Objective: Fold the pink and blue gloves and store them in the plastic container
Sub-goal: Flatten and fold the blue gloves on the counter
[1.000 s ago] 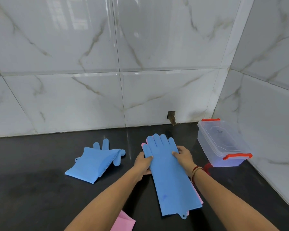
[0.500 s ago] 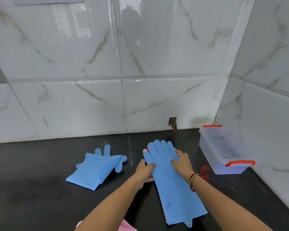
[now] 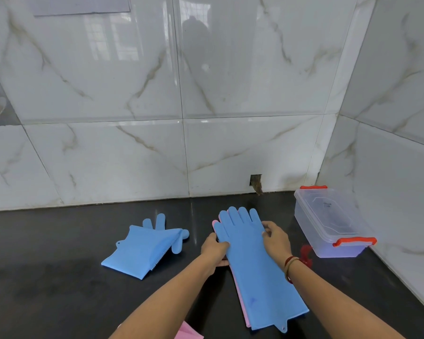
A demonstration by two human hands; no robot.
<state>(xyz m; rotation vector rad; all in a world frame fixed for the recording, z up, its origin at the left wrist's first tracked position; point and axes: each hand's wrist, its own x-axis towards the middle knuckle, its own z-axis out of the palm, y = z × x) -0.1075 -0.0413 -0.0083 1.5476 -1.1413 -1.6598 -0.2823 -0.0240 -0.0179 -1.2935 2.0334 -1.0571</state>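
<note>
Blue glove (image 3: 252,260) laid over pink glove (image 3: 242,307), as before; left hand (image 3: 214,248) and right hand (image 3: 275,238) still pressing flat on its edges, fingers loosely spread.

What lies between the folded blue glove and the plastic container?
In the head view: the flat blue glove stacked on a pink glove, with both hands on it.

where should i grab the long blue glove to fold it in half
Take the long blue glove by its cuff corners, at the near end by the hanging tab, coming from the near side. It lies flat and lengthwise away from you on a pink glove, so the cuff can lift and swing forward onto its fingers. Both hands, left hand and right hand, now rest by the palm.
</note>
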